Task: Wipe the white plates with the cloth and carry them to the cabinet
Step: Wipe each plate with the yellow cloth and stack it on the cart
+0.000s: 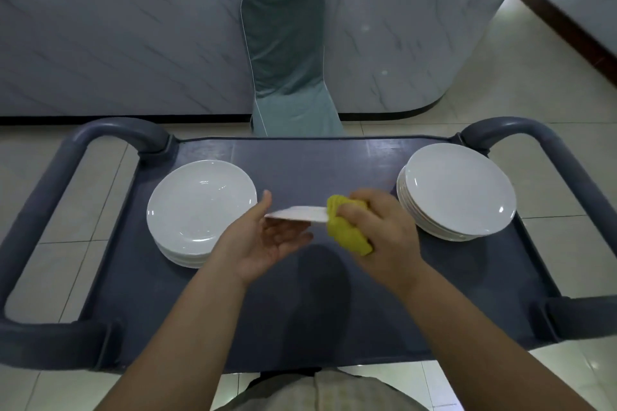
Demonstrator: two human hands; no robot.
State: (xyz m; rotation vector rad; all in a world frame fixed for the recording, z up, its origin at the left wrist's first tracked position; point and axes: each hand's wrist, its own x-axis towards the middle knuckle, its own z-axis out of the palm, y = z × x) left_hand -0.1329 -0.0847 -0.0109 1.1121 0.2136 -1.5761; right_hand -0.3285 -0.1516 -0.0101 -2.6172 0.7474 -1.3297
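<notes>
Fingers of left hand (264, 243) pinch glossy plate (298, 213); right hand (380, 227) clutches bunched yellow cloth (347, 237).

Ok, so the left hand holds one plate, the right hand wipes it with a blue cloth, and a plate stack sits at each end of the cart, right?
Not quite: the head view shows the cloth is yellow, not blue. The rest stands: left hand holds one plate, right hand wipes it, and a left stack and right stack sit on the cart.
</notes>
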